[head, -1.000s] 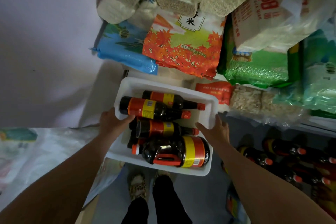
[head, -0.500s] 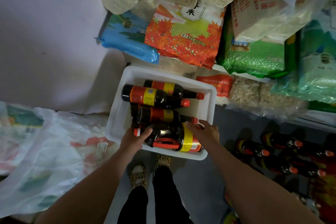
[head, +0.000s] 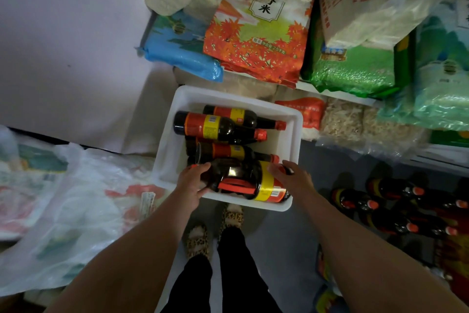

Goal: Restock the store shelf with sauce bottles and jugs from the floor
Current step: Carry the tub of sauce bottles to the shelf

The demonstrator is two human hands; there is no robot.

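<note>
A white plastic bin (head: 167,150) sits on the floor below me, holding three dark sauce bottles (head: 218,128) with red caps and a large dark jug (head: 243,178) with a red handle and yellow label. The jug lies on its side at the bin's near end. My left hand (head: 193,183) grips the jug's cap end. My right hand (head: 291,175) curls over its labelled base end. Both hands hold the jug from opposite ends.
Shelves ahead carry rice bags: blue (head: 180,56), orange-leaf (head: 256,41), green (head: 352,69). More red-capped sauce bottles (head: 368,201) stand on a low shelf at right. Plastic-wrapped sacks (head: 63,206) lie on the floor at left. My slippered feet (head: 213,231) stand just behind the bin.
My hands left the bin's side rims and came to the jug at its near end, taking hold of both ends. The bin stays on the floor.
</note>
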